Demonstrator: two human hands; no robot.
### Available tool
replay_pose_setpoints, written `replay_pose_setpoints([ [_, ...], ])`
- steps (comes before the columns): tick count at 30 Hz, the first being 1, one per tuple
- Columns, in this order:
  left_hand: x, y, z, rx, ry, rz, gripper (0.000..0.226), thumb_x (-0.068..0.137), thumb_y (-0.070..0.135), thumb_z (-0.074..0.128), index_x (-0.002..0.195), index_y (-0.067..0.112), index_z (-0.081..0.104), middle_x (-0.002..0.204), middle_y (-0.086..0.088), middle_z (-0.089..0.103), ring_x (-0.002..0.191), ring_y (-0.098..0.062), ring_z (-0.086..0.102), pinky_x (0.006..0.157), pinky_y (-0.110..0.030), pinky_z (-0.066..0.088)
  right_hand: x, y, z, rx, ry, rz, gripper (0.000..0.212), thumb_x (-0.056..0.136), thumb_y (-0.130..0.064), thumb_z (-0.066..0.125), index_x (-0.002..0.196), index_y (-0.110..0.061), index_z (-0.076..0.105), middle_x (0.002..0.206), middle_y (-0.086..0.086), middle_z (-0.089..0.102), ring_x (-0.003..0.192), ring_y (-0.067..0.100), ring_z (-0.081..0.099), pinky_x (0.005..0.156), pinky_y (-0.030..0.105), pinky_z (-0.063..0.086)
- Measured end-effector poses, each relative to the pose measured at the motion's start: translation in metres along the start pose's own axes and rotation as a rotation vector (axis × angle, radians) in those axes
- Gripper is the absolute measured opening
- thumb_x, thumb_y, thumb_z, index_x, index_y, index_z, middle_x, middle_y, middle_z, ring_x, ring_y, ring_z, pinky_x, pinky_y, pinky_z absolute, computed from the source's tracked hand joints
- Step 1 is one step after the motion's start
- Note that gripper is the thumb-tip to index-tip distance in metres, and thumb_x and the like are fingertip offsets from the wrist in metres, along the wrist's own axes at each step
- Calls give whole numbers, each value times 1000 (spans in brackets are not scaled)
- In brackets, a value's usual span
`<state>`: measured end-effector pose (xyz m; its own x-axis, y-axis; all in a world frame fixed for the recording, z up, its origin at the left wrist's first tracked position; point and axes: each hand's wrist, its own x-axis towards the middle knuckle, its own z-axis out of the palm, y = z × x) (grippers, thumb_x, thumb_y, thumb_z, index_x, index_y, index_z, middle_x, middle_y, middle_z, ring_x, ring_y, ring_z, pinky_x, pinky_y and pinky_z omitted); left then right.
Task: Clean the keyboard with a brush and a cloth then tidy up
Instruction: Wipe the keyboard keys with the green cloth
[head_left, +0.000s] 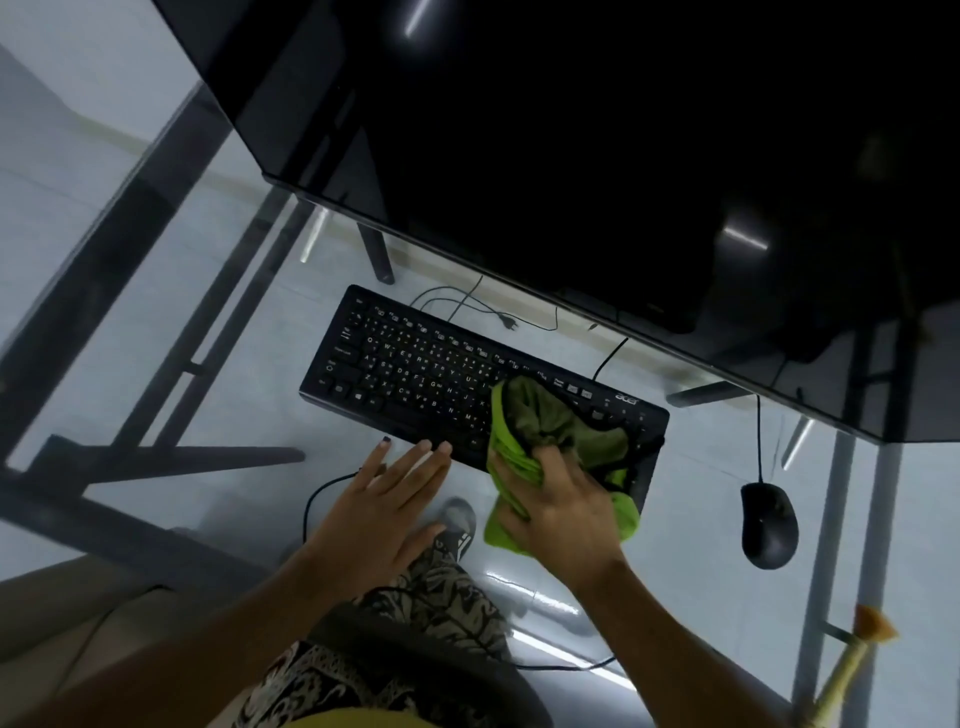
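Glass makes up the top of the bench (218, 291), so the pale tiled floor and my patterned trousers (441, 597) show through beneath it. On the glass lies a black Acer keyboard (415, 374), set at a slant, with a dark monitor (571, 156) looming just behind it. My right hand (558, 512) has its grip clenched round a bunched green cloth (550, 426), which is pressed down on the right-hand part of the keyboard and spills over its near edge toward me. My left hand (382, 506) is released, fingers straight and spread, lying flat on the glass with the fingertips touching the near edge of the keyboard, just beside the cloth. A black mouse (769, 525) sits well apart to the right, its cable running up under the monitor. Down at the right corner of the view lies a brush (852, 660) with a pale handle and orange-tan bristles.
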<state>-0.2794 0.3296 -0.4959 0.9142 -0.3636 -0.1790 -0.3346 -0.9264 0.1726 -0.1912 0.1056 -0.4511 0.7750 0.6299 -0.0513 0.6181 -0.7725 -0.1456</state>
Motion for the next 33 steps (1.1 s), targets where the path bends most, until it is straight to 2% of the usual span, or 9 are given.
replay_pose_setpoints([
  [4, 0, -4, 0, 7, 8, 18, 65, 100, 48, 22, 149, 6, 28, 159, -9, 22, 146, -24, 19, 117, -50, 14, -21, 31, -7, 28, 21, 55, 43, 79, -47, 53, 116, -32, 69, 93, 7, 50, 71, 25, 61, 47, 28, 49],
  [8, 0, -4, 0, -14, -5, 25, 65, 100, 48, 21, 150, 7, 25, 159, -8, 20, 146, -23, 17, 118, -49, 11, -42, 80, -22, 145, 101, 448, 46, 80, -42, 50, 116, -22, 69, 102, 17, 50, 59, 35, 60, 45, 37, 54],
  [11, 0, -4, 2, -37, 16, 28, 63, 100, 46, 21, 150, 7, 25, 159, -8, 19, 146, -23, 17, 118, -49, 10, -10, 62, -22, 214, 119, 594, 50, 80, -42, 45, 115, -17, 70, 110, 25, 54, 62, 39, 63, 53, 39, 54],
  [13, 0, -3, 2, -50, 20, 24, 62, 101, 45, 21, 150, 7, 25, 160, -8, 19, 146, -23, 18, 117, -50, 12, 23, 29, -21, 198, 141, 642, 53, 82, -46, 41, 119, -19, 67, 111, 25, 55, 60, 37, 63, 51, 36, 52],
  [18, -2, -10, -7, -74, 20, 24, 62, 101, 45, 24, 149, 7, 25, 159, -8, 22, 145, -23, 21, 117, -52, 12, 63, -31, -11, 133, 48, 399, 48, 84, -49, 40, 117, -27, 67, 106, 16, 57, 59, 26, 60, 43, 33, 54],
  [23, -22, -79, -21, -144, 36, -348, 69, 99, 53, 16, 153, 14, 1, 162, -4, -3, 149, -21, -2, 119, -51, 1, 38, -2, -12, 208, 131, 512, 45, 82, -43, 49, 117, -24, 69, 101, 15, 52, 59, 28, 59, 47, 32, 53],
  [27, -30, -103, -15, -199, -3, -272, 70, 100, 55, 12, 153, 11, 0, 161, -9, -1, 148, -21, -4, 121, -41, 3, 55, -38, -4, 162, 95, 462, 48, 81, -46, 47, 119, -23, 66, 101, 16, 54, 61, 31, 62, 44, 30, 51],
  [30, -31, -104, -12, -201, 11, -244, 71, 101, 53, 16, 152, 4, 6, 160, -16, 3, 148, -25, 3, 120, -33, 1, 87, -94, 7, 130, 48, 277, 44, 80, -48, 57, 118, -27, 65, 98, 15, 56, 63, 24, 61, 37, 28, 51],
  [33, -33, -109, -12, -210, 35, -227, 69, 102, 48, 20, 151, 1, 9, 159, -18, 7, 147, -24, 9, 120, -31, 5, 108, -121, 12, 113, 56, 111, 39, 78, -41, 62, 113, -27, 67, 101, 12, 47, 68, 26, 61, 44, 28, 52],
])
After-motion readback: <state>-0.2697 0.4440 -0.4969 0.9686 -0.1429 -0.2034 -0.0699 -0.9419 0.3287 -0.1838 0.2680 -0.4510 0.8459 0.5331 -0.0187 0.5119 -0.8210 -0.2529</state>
